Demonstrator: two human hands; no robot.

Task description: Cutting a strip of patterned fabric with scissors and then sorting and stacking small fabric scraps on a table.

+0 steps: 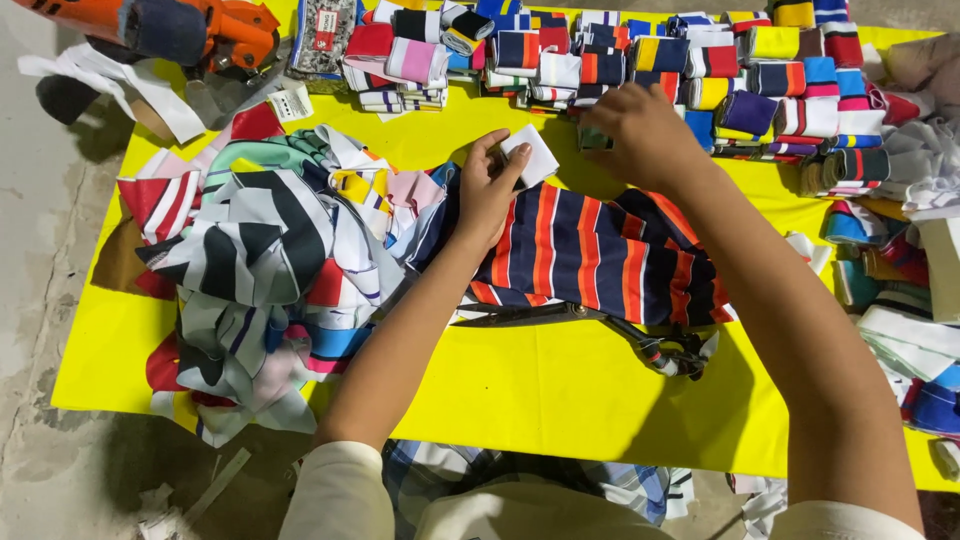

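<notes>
My left hand (pixel 487 190) pinches a small white fabric piece (pixel 531 155) between thumb and fingertips; the piece sticks up just past my fingers, at the far edge of the navy cloth with orange and white stripes (pixel 590 255); the heel of that hand rests on the near-left part of that striped cloth; my right hand (pixel 640 130) is curled closed just beyond the striped cloth's far edge, fingers bent down onto something small and dark I cannot make out; white piece sits between the two hands, touching only the left; scissors (pixel 600 325) lie along the striped cloth's near edge, partly under it; heap of mixed printed scraps (pixel 270 270) touches the striped cloth on its left; rows of folded coloured rib strips (pixel 700 70) lie beyond the striped cloth, near my right hand; orange power tool (pixel 190 35) well apart, far left of it; all on the yellow worktop (pixel 560 390).
</notes>
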